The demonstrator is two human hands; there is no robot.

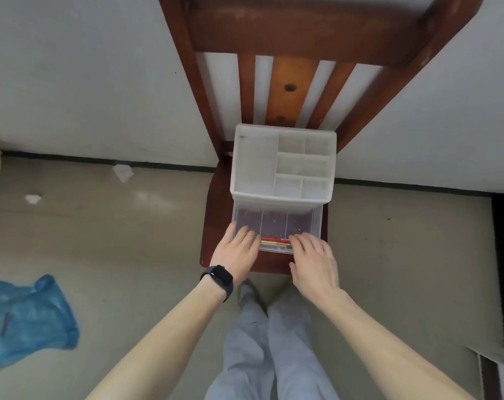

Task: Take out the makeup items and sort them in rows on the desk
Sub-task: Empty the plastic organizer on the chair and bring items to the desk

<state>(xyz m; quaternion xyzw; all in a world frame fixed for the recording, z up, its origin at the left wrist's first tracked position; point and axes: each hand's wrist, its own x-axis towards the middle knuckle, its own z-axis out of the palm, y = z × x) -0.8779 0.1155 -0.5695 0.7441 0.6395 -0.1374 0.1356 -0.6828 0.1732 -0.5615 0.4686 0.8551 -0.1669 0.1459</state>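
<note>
Left grip (237, 249) and right grip (314, 261) rest on the front corners of the clear drawer (273, 223), fingers loose, clasping nothing. Drawer is pulled toward me from the white organizer (282, 163) on the chair (213, 203). Red and yellow makeup sticks (275, 241) lie against the drawer's front wall, long axis left-right, ends under my fingers.

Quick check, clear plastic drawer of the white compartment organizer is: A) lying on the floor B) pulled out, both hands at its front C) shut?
B: the clear plastic drawer juts out below the white compartment organizer, left hand and right hand at its front edge.
</note>
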